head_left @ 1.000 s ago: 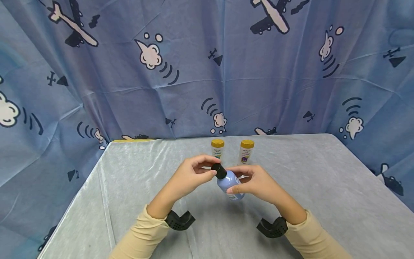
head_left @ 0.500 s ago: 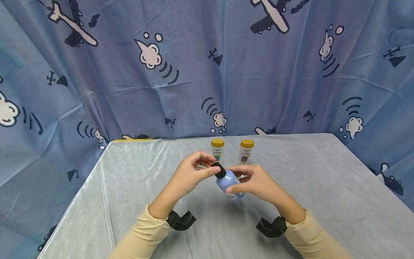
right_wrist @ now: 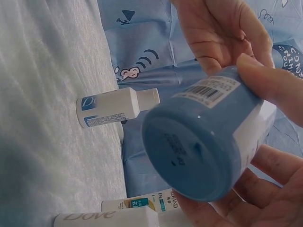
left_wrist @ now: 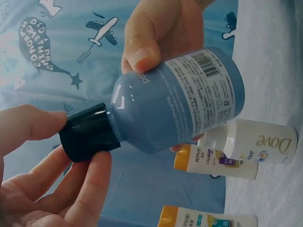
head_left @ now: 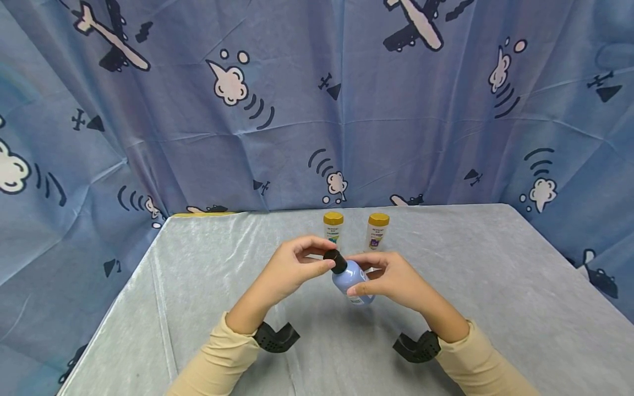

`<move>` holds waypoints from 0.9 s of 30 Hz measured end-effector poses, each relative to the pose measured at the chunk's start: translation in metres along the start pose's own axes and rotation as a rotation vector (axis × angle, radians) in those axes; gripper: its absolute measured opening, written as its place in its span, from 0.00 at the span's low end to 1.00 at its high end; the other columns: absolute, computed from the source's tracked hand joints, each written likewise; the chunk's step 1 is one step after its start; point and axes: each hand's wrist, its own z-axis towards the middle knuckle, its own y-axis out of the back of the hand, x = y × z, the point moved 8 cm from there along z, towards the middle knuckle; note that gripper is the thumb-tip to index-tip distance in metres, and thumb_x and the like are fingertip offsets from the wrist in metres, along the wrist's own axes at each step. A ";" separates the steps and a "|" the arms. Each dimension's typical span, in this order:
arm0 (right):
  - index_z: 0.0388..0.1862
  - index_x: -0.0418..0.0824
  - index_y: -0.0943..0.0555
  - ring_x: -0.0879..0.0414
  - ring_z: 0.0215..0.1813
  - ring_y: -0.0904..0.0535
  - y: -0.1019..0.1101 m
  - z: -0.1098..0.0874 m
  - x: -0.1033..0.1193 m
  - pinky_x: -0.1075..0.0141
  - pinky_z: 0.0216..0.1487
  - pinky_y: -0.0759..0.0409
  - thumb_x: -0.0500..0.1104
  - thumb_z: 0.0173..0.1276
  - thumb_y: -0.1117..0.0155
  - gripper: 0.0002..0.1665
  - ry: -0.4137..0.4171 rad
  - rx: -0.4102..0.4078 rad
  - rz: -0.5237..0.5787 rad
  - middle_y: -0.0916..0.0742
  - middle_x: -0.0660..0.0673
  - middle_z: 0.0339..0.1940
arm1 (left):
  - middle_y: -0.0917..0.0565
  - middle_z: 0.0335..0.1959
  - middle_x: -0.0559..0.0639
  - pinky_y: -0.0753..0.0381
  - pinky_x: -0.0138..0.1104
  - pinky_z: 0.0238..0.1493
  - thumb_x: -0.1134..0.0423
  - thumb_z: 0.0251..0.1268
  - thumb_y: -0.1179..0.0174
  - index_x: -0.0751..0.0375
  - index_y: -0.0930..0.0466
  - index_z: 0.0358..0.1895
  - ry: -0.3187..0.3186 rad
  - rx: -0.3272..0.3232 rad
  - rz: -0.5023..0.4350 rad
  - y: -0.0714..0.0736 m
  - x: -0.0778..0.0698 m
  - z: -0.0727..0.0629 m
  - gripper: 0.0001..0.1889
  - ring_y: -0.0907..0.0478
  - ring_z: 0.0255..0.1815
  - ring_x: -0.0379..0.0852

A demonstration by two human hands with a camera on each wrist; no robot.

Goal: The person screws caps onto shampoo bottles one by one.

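A blue bottle (head_left: 344,278) with a black cap (head_left: 335,261) is held tilted above the table, its cap pointing up and left. My left hand (head_left: 294,265) pinches the cap between thumb and fingertips, which the left wrist view shows clearly around the cap (left_wrist: 90,132). My right hand (head_left: 393,278) grips the bottle's body, thumb on the near side and fingers behind. In the right wrist view the bottle's base (right_wrist: 189,158) faces the camera, and the cap is hidden there.
Two white bottles with yellow caps, one on the left (head_left: 333,226) and one on the right (head_left: 377,231), stand behind the hands. White Dove bottles (left_wrist: 262,141) (right_wrist: 106,108) appear in the wrist views. A patterned blue curtain (head_left: 297,110) hangs behind the grey-covered table (head_left: 223,264).
Half a second ago my left thumb reached farther across the cap; now it has drawn back left, with the fingers on the cap's far side. The right hand and bottle barely moved.
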 end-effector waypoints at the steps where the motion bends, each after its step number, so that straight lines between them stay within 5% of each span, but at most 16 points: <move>1: 0.60 0.37 0.19 0.53 0.43 0.13 0.000 0.000 0.000 0.64 0.42 0.14 0.46 0.53 0.19 0.35 0.001 -0.001 0.000 0.13 0.36 0.50 | 0.18 0.58 0.60 0.16 0.38 0.54 0.66 0.65 0.35 0.65 0.19 0.57 -0.011 0.013 -0.008 -0.001 -0.001 0.000 0.18 0.13 0.48 0.46; 8: 0.61 0.36 0.19 0.53 0.44 0.13 0.000 0.000 0.001 0.64 0.43 0.14 0.46 0.53 0.20 0.36 0.005 0.004 0.015 0.13 0.36 0.50 | 0.23 0.67 0.56 0.18 0.40 0.59 0.64 0.64 0.34 0.59 0.25 0.67 -0.013 0.030 -0.035 -0.002 -0.002 -0.001 0.27 0.20 0.61 0.55; 17: 0.60 0.36 0.19 0.52 0.44 0.13 -0.001 0.001 0.001 0.62 0.44 0.14 0.47 0.53 0.20 0.36 -0.001 0.004 -0.004 0.13 0.37 0.51 | 0.15 0.45 0.53 0.17 0.35 0.48 0.57 0.60 0.29 0.58 0.15 0.50 0.055 -0.107 0.056 0.007 0.005 0.000 0.16 0.16 0.40 0.42; 27: 0.60 0.35 0.20 0.52 0.44 0.12 -0.001 -0.001 0.001 0.63 0.43 0.14 0.45 0.53 0.19 0.36 -0.014 0.023 0.045 0.14 0.35 0.51 | 0.17 0.58 0.59 0.16 0.37 0.52 0.64 0.64 0.33 0.62 0.17 0.56 -0.010 -0.011 0.004 0.000 -0.002 -0.002 0.17 0.13 0.47 0.46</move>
